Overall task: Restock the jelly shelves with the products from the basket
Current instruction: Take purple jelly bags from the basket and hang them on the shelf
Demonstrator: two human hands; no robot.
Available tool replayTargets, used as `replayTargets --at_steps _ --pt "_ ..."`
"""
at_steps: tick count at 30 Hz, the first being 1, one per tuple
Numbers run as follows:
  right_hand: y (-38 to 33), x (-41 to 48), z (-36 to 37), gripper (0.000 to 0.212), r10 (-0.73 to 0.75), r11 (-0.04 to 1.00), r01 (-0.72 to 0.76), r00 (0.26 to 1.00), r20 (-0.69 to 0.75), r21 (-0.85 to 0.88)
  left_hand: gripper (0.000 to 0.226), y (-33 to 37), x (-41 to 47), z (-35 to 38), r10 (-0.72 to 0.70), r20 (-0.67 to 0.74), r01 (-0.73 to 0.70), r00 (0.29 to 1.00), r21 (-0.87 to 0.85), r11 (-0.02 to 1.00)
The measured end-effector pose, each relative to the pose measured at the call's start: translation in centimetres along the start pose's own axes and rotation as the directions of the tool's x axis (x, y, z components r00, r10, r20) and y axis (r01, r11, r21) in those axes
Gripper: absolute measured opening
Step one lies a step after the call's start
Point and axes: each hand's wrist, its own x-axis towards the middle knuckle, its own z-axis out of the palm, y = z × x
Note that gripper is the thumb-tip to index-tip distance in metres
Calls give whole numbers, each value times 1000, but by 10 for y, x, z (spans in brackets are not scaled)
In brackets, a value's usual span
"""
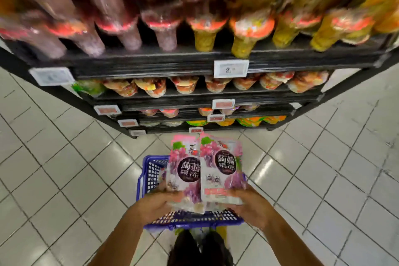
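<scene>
Two jelly packets are held side by side above the basket, one in each hand, as seen from the head camera.

The left packet (pixel 183 170) and the right packet (pixel 222 168) look alike. Each is a flat pink and purple pouch printed with grapes, a green leaf at the top corner and a dark round label with large white characters. The right one overlaps the edge of the left one, and both stand upright with their tops toward the shelves.

The left hand (pixel 159 205) grasps the bottom of the left packet, thumb on the front and fingers curled behind it. The right hand (pixel 248 205) grasps the bottom of the right packet in the same way. More packets may be stacked under these; this cannot be told.

The basket (pixel 149 170) is blue plastic with lattice walls and stands on the white tiled floor (pixel 64 179), directly below the hands.

The shelves (pixel 151 65) are black and rise in tiers ahead. The top tier carries blurred purple packs (pixel 129 34) on the left and yellow packs (pixel 241 45) on the right. A white price tag (pixel 231 68) hangs on its front edge. The tier below holds a row of cups (pixel 185 84).
</scene>
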Motion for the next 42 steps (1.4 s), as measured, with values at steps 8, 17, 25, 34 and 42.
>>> replayTargets --at_steps 8,17,25,34,42 --pt "-103 -168 108 36 -442 853 446 893 78 -270 105 128 -173 103 401 126 -421 907 283 862" --pt "-175 -283 188 70 -660 671 701 713 237 -242 50 207 -293 190 699 287 -747 655 112 655" --pt "-193 -338 224 71 -826 529 846 532 186 -73 60 234 -339 230 780 424 -885 459 139 445" --pt "-241 -392 219 59 -936 294 953 302 181 -72 65 273 -369 281 748 583 -941 316 92 325" --pt "-308 -436 210 39 -954 179 981 191 230 -74 70 316 -397 353 741 631 -970 231 89 227"
